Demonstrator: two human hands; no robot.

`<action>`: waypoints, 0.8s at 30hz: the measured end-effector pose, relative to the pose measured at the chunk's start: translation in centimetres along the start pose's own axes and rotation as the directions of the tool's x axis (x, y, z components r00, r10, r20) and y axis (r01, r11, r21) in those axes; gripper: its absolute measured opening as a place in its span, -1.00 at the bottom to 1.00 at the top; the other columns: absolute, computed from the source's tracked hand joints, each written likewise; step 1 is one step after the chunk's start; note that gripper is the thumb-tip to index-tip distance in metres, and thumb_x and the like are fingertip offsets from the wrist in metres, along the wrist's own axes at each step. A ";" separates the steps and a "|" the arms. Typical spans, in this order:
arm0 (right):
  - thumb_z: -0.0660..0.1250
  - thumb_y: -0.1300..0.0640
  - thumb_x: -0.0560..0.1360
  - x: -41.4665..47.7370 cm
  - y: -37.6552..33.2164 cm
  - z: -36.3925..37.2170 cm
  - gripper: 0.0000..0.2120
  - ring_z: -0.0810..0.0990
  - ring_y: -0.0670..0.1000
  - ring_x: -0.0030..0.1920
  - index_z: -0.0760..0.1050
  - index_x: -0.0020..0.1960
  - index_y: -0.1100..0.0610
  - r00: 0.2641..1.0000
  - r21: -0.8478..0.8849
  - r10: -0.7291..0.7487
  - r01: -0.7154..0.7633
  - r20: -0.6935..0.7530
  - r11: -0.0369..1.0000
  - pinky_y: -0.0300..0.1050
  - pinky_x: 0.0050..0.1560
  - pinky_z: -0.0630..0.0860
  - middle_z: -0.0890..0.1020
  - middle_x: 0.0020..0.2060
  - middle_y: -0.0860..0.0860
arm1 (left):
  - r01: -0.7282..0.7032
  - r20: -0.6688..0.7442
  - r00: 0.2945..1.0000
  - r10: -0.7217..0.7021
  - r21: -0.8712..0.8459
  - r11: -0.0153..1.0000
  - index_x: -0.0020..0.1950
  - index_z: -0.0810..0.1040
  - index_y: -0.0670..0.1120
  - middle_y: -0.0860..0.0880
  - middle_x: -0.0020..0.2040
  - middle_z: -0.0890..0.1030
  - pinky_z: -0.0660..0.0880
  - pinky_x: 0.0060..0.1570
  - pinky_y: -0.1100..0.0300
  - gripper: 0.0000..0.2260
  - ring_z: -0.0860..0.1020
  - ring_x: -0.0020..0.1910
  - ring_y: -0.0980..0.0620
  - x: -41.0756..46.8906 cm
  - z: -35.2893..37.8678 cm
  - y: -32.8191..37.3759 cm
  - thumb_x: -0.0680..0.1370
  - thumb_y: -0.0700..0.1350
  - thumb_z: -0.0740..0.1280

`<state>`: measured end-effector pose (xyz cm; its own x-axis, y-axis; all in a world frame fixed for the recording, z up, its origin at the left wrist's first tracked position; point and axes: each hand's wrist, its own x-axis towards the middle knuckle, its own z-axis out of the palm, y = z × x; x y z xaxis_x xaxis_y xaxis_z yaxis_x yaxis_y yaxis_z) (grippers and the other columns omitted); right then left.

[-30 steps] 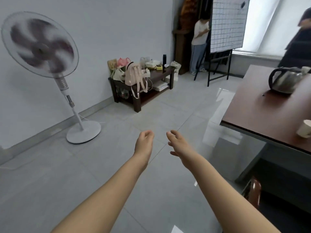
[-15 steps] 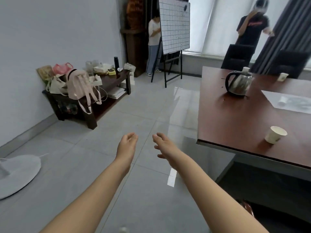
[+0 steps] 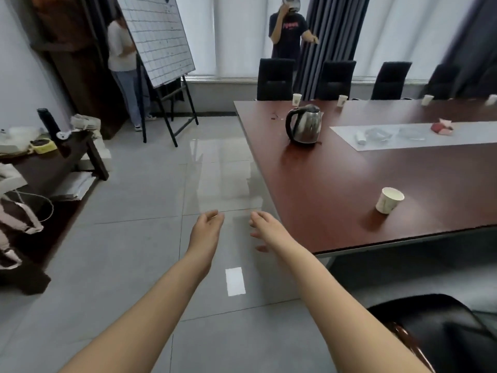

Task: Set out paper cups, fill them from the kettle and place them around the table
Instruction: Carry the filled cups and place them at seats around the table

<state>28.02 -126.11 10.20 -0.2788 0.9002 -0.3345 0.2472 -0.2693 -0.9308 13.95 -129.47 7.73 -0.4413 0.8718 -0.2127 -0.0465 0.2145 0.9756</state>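
Note:
A steel kettle (image 3: 305, 125) with a black handle stands near the left end of the long dark red table (image 3: 336, 189). One white paper cup (image 3: 389, 200) sits close to the table's near edge. Three more paper cups (image 3: 297, 99) (image 3: 342, 100) (image 3: 427, 100) stand along the far edge in front of the chairs. My left hand (image 3: 205, 230) and my right hand (image 3: 265, 229) are stretched out over the floor, left of the table's corner, fingers loosely curled and holding nothing.
Black chairs (image 3: 275, 78) line the table's far side and one chair (image 3: 441, 332) is at the lower right. A whiteboard easel (image 3: 158, 49) and two people (image 3: 289, 30) stand at the back. A low cluttered bench (image 3: 51, 162) runs along the left wall.
The view has swung right: the fan left the frame and the table with kettle and cups now fills the right side. Both hands stay held out, holding nothing.

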 end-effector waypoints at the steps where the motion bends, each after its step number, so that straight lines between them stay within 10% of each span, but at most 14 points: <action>1: 0.09 -0.07 0.61 0.6 -0.1 -0.1 -0.61 0.48 -0.02 0.14 0.29 0.40 0.02 1.000 0.010 0.003 -0.003 -0.022 1.000 -0.09 0.01 0.42 0.46 0.24 -0.01 | 0.000 0.025 1.000 0.000 0.001 1.000 0.36 0.38 -0.06 -0.02 0.32 0.48 0.35 0.34 0.02 -0.64 0.43 0.31 0.03 0.7 0.4 0.2 0.60 0.01 0.24; 24: 0.12 -0.11 0.59 41.6 -12.7 -4.9 -0.48 0.47 0.05 0.26 0.14 0.49 0.04 0.939 0.169 0.078 -0.022 -0.335 0.985 0.01 0.12 0.47 0.40 0.34 -0.03 | -0.059 0.305 0.951 0.052 0.014 0.998 0.32 0.41 -0.09 -0.04 0.22 0.55 0.38 0.29 0.08 -0.70 0.51 0.17 0.08 43.2 12.0 12.4 0.60 -0.06 0.24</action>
<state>17.83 -83.53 8.82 0.0688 0.9388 -0.3376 0.0926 -0.3429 -0.9348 5.03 -83.90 9.99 -0.1491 0.9744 -0.1682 -0.0077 0.1690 0.9856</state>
